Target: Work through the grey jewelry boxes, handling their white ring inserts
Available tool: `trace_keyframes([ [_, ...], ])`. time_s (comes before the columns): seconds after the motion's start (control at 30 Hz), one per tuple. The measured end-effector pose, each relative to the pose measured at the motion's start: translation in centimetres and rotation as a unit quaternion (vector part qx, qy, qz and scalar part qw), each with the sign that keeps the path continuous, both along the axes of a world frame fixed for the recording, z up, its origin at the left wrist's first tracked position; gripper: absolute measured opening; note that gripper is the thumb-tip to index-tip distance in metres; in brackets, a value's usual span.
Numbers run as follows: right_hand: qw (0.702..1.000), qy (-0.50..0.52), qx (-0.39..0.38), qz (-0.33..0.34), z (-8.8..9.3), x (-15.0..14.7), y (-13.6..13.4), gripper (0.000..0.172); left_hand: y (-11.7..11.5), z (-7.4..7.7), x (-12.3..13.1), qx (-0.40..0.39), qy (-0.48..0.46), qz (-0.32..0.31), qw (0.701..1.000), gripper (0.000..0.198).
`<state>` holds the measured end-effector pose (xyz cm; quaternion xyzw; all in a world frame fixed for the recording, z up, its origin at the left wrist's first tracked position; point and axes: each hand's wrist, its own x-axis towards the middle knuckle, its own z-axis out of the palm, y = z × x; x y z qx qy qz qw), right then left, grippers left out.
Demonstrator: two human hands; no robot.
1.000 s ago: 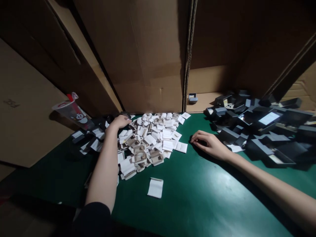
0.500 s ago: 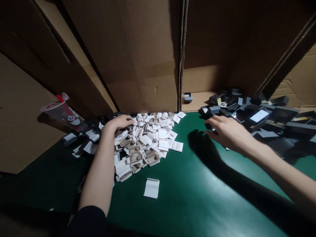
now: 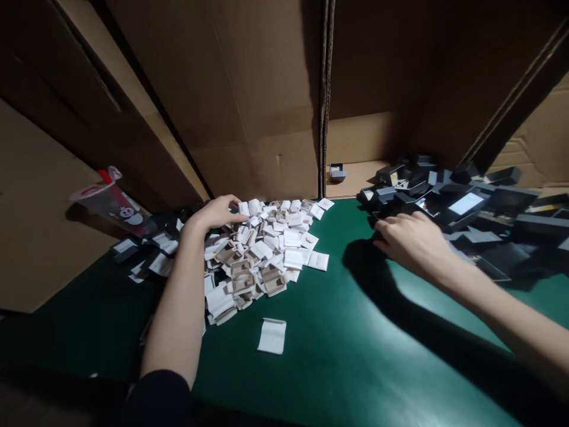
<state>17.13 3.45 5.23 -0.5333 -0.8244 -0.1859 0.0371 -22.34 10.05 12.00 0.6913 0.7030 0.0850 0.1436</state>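
My left hand (image 3: 219, 212) is at the back left of a heap of folded white card inserts (image 3: 267, 249). Its thumb and fingers close around one small white card insert (image 3: 243, 209) at the heap's edge. On the other side, my right hand (image 3: 413, 240) is at the near left edge of a pile of small black boxes (image 3: 493, 204). Its fingers are curled down and pressed together; whatever they grip is hidden below the hand. One flat white card insert (image 3: 272, 336) lies apart on the green table (image 3: 347, 356).
Tall cardboard walls (image 3: 262, 107) stand along the table's back. A small open box (image 3: 337, 172) sits on a cardboard ledge. At the left are a clear plastic cup (image 3: 115, 204) with a red piece on top and more dark boxes (image 3: 125, 249) with white cards.
My left hand has moved slightly up and its fingers have closed around a white card insert. My right hand has shifted a little right and down, and its fingers have curled in.
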Motion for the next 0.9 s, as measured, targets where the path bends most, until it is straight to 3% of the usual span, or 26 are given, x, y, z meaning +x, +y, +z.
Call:
trace_keyframes([
  [0.13,0.996,0.044,0.030,0.075,-2.3,-2.7,-0.9,0.006,0.3,-0.4,0.4,-0.003,-0.015,-0.006,1.000,0.067],
  [0.27,0.979,0.100,0.070,0.162,-4.9,-4.2,-1.5,0.019,0.5,-0.8,1.0,0.010,0.002,-0.009,1.000,0.073],
  [0.4,0.969,0.146,0.060,0.188,-5.8,-4.3,-1.7,0.025,-0.4,-0.1,2.7,0.052,0.048,-0.029,0.997,0.076],
  [0.5,0.966,0.169,0.047,0.190,-5.6,-4.1,-1.7,0.027,-2.3,1.4,5.1,0.114,0.080,-0.078,0.987,0.069],
  [0.6,0.962,0.189,0.034,0.192,-5.5,-4.1,-1.6,0.028,-3.9,2.0,8.0,0.076,0.041,-0.176,0.981,0.058],
  [0.7,0.959,0.203,0.023,0.199,-5.6,-4.0,-1.5,0.029,-4.3,0.7,10.3,0.035,0.060,-0.262,0.963,0.047],
  [0.9,0.943,0.246,0.002,0.225,-5.5,-3.8,-1.6,0.025,-3.0,-3.5,12.1,0.061,0.165,-0.268,0.947,0.030],
])
